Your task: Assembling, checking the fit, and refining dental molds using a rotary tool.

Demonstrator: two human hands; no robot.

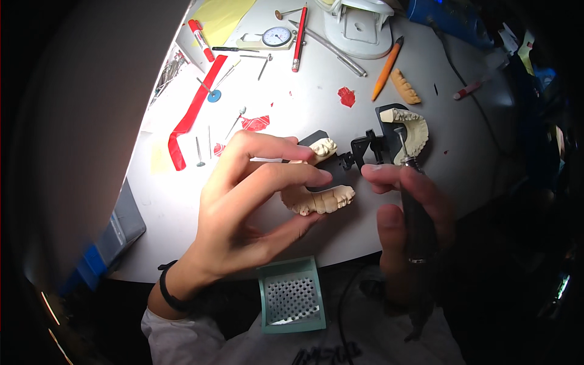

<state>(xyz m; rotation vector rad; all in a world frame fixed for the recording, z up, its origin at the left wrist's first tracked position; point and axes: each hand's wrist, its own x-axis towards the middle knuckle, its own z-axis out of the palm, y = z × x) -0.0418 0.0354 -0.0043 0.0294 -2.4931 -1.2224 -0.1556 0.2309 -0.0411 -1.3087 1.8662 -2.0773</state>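
My left hand (pixel 234 210) is closed on a beige dental cast (pixel 331 201), with the thumb below it and a fingertip over its top edge. Beside my index fingertip, a cream tooth section (pixel 324 148) lies by a black plate (pixel 316 137); my fingers hide whether it joins the cast. In my right hand (pixel 431 198) is a dark rotary handpiece (pixel 418 228), gripped like a pen, its thin bur (pixel 401 140) pointing away from me. Past the bur, a second cream dental cast (pixel 417 131) sits on the black hinged articulator (pixel 365 146). The bur overlaps this cast in view; I cannot tell whether they touch.
A green tray with a perforated grille (pixel 292 301) projects at the table's front edge. Farther back lie an orange pen (pixel 387 70), a tan tooth strip (pixel 404 87), a red pencil (pixel 300 39), a dial gauge (pixel 277 36) and a white stand (pixel 358 30). Red strip (pixel 194 109) and several burs lie left.
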